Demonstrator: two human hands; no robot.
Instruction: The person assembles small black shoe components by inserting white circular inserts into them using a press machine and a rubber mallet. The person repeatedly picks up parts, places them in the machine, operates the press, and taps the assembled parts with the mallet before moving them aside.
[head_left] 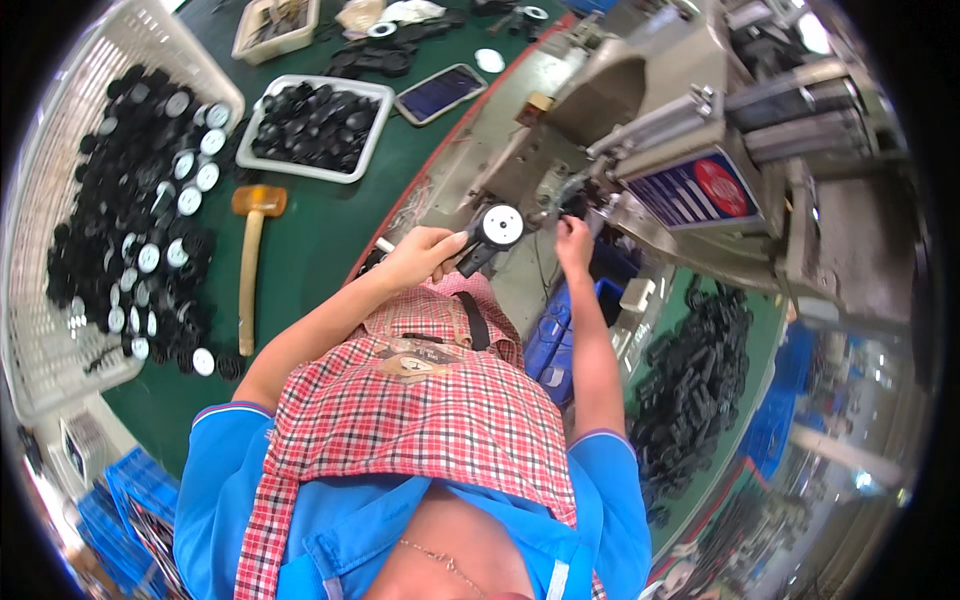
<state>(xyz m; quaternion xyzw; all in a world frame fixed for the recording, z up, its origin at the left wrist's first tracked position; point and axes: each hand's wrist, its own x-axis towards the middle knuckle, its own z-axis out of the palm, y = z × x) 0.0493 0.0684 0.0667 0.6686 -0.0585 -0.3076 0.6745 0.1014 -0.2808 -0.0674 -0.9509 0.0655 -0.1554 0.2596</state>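
A grey metal machine (640,110) fills the upper right, with a blue, white and red plate on its side. To the left spreads a green counter (320,225) with a red edge running beside the machine. On its far left stands a white slatted basket (30,270), tilted in the bent view, with a large pile of black parts (100,210) in and in front of it, many showing white discs. A heap of long black pieces (690,390) lies on another green surface to the right, past a blue bin (550,345) beside the person's right forearm. A white tray (300,171) of small dark parts sits on the counter, to the right of the basket. Just below it lies a mallet (250,265), its amber head away from the person and its wooden handle toward them. The left hand (425,257) pinches a black piece with a white disc (502,225) between thumb and fingers, holding it up in front of the apron, near the machine. The right hand (573,243) reaches to the machine, its fingers drawn together; whether they grip anything I cannot tell. Beyond the tray's right side, a phone (440,94) lies near the red edge, and a loose white disc (489,60) rests just past it.
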